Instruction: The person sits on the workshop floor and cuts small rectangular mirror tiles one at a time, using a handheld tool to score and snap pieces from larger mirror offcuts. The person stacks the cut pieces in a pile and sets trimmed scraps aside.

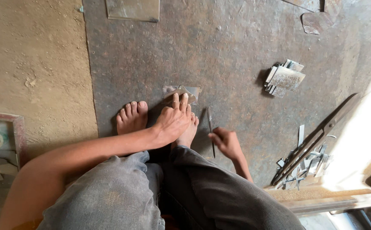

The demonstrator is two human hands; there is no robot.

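I squat on a dark metal floor sheet [219, 47] with both bare feet on it. My left hand [173, 120] reaches over my right foot and presses its fingertips on a small shiny metal piece [189, 93] lying flat on the sheet. My right hand [225, 142] is closed around a thin dark pointed metal tool [211, 127], which it holds like a pen with the tip toward the small piece. The tool's tip hovers just right of my toes.
A stack of cut metal pieces [284, 78] lies at the right. Large shears [317, 136] rest over scrap offcuts [304, 166] at lower right. A metal plate [132, 9] lies at the top, dirt floor [32, 64] at left.
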